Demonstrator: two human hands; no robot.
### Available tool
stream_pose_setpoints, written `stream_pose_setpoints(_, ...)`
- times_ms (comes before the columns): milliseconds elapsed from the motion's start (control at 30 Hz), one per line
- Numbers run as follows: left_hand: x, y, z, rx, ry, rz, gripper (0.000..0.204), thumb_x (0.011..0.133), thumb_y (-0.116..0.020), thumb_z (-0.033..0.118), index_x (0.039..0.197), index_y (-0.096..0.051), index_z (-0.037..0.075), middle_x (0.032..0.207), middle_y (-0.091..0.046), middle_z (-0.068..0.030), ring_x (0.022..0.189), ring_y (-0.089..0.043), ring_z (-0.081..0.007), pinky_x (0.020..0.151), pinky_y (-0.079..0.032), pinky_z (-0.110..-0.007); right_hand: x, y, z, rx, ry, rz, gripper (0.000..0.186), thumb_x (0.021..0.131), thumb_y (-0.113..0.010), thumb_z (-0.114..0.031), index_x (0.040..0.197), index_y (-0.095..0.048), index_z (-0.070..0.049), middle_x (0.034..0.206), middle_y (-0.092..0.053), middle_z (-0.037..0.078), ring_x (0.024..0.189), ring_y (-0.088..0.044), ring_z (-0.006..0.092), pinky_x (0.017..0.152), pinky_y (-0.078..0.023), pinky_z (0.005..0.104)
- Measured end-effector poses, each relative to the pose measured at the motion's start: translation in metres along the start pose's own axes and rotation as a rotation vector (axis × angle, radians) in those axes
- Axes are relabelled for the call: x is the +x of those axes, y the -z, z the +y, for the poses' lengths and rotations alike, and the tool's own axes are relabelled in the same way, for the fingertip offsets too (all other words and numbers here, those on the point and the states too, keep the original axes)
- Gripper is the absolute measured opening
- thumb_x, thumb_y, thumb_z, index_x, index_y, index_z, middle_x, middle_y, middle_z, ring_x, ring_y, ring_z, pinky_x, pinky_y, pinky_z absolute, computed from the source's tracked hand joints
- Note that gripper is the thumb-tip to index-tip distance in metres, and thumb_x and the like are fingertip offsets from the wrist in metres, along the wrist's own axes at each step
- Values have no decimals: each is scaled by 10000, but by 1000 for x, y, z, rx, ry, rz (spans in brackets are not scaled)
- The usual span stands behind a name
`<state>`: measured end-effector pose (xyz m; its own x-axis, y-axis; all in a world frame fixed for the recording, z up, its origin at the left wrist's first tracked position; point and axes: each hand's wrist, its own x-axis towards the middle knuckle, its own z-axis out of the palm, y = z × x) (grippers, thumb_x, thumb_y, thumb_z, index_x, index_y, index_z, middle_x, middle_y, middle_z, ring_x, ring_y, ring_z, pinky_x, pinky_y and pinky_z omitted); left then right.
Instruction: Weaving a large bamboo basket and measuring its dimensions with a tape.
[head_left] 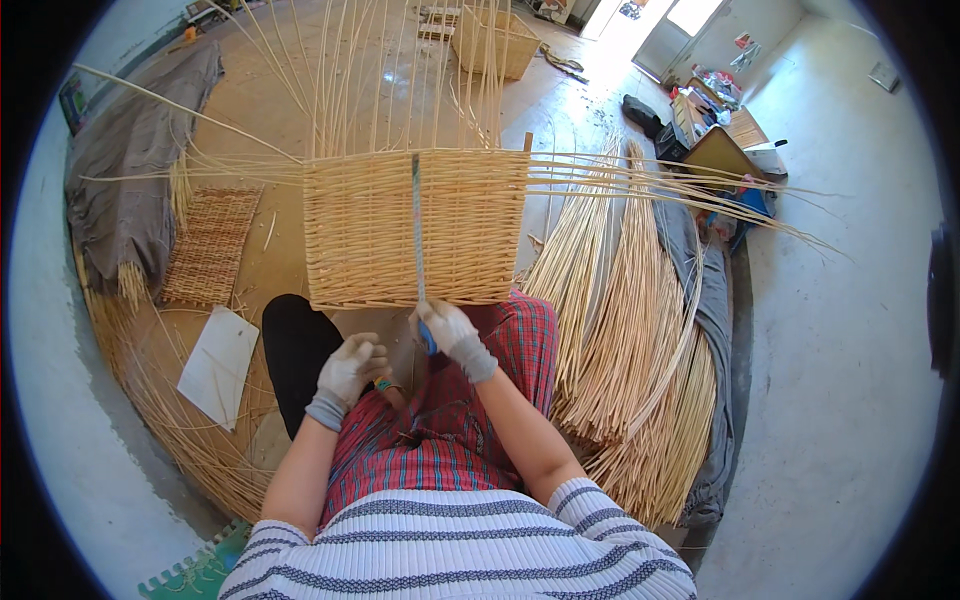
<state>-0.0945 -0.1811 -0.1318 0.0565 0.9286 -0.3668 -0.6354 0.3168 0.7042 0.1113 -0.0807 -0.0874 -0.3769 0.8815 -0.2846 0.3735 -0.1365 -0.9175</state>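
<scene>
A woven pale cane panel point(362, 225) stands upright in front of me, long loose rods rising from its top and sticking out sideways. My gloved right hand point(445, 332) grips a blue tape measure point(428, 337), its metal tape point(417, 225) extended vertically up the panel's face. My gloved left hand point(352, 368) is below the panel over my lap, fingers curled; whatever they hold, if anything, is unclear. Beside it a small tool with a green-banded handle point(392, 390) rests on the plaid cloth point(450, 440) over my lap.
Cane bundles point(630, 360) lie at right beside a grey cloth and cluttered boxes point(715, 150). At left are a woven mat point(210, 240), white board point(220, 360), covered pile point(140, 150) and loose canes point(170, 410). A wicker box point(490, 45) sits behind, near a doorway.
</scene>
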Motion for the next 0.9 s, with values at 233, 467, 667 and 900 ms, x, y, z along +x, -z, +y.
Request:
stream_pose_setpoints(233, 7, -2, -20, 62, 113, 15, 289, 1000, -559, 203, 1239, -533, 43, 1022, -611, -85, 849, -651, -213, 798, -568, -364, 26, -4, 11, 300, -99, 74, 402, 1001, -467, -320, 856, -643, 10, 705, -646, 94, 608, -614, 192, 604, -506, 341)
stream_pose_setpoints(467, 10, 0, -29, 151, 86, 27, 285, 1010, -541, 202, 1236, -533, 28, 1021, -625, -94, 854, -653, -213, 818, -572, -353, -4, -37, 61, 15, 0, 139, 414, 999, -485, -374, 885, -663, -19, 747, -662, 74, 673, -626, 170, 648, -497, 325)
stream_pose_setpoints(667, 8, -2, -32, 269, 132, 71, 273, 1014, -521, 178, 1240, -518, 24, 1032, -620, -117, 920, -662, -229, 829, -581, -356, 10, -17, 19, 204, 15, 123, 437, 1002, -479, -391, 835, -657, -29, 683, -644, 61, 630, -620, 160, 609, -493, 313)
stream_pose_setpoints(900, 12, -1, -38, 333, 131, 55, 257, 1014, -510, 154, 1229, -516, 13, 1045, -619, -137, 964, -674, -247, 848, -582, -360, 28, -4, 15, 207, -33, 116, 423, 1006, -481, -373, 835, -662, -31, 681, -650, 54, 576, -608, 154, 550, -501, 309)
